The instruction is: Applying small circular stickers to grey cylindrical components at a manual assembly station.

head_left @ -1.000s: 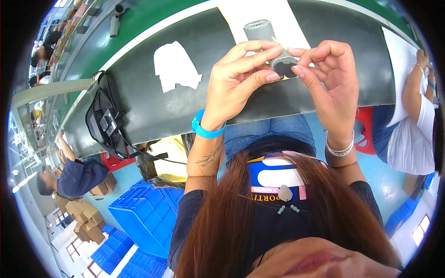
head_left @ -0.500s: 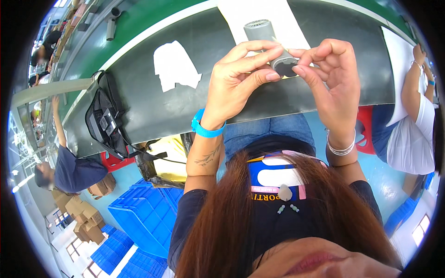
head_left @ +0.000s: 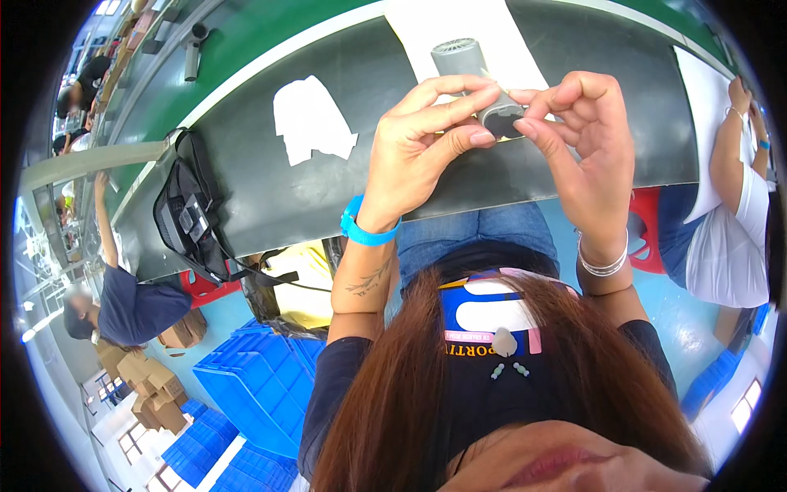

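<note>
Over the bench, my left hand pinches a grey plastic tube between thumb and fingers at its left side. The tube's dark open end faces me. My right hand is closed at the tube's right rim, thumb and forefinger pressed together there; any small piece between them is too small to make out. Just beyond my fingers lies a grey cylinder with a slotted round end, on a white sheet. My left fingers hide whether tube and cylinder are one piece.
A white paper piece and a black mesh bag lie left on the dark bench. Blue crates stand below left. Another person's arm is at the right; a person in dark clothing sits at the left.
My right hand has shifted very slightly, and the tube's open end has tilted a little. My left hand keeps its hold with almost no movement.
</note>
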Demonstrator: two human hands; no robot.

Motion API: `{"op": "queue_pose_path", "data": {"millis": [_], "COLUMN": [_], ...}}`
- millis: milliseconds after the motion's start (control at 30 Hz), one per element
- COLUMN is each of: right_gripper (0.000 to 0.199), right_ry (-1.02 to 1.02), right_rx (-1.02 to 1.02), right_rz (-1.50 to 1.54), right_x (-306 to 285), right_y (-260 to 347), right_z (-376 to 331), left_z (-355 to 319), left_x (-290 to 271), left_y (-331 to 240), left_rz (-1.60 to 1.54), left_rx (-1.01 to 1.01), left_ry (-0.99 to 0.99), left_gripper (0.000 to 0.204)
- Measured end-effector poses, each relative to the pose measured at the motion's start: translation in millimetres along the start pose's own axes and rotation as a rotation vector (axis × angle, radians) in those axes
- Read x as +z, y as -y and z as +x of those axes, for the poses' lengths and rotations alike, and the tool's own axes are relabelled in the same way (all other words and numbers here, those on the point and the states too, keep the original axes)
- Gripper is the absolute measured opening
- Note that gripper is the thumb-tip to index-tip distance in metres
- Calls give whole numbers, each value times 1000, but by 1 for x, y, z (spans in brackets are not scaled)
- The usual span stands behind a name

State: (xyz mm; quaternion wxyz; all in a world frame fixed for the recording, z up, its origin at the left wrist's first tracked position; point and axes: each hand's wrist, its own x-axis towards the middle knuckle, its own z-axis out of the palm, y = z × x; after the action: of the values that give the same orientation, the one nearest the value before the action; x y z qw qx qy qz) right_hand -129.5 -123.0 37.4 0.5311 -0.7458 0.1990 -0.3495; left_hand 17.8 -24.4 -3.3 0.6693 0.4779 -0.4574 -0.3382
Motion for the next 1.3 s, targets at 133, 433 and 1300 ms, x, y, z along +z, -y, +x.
{"op": "queue_pose_path", "data": {"millis": [133,433,1300], "right_gripper": [31,31,38], "right_ry": [-4,-9,-67], "right_rx": [8,31,-166], "right_rz": [-7,-26,-584], "right_x": [1,1,2], "right_y": [1,4,11], "right_z": [0,0,-6], "left_z": [0,-1,-1], "left_x": [0,0,8], "left_y": [-1,-1,-1], "left_rz": [8,-39,-37], "left_rx": [-7,-36,-37], "left_ry": [4,3,-6], "left_gripper": [35,35,35]}}
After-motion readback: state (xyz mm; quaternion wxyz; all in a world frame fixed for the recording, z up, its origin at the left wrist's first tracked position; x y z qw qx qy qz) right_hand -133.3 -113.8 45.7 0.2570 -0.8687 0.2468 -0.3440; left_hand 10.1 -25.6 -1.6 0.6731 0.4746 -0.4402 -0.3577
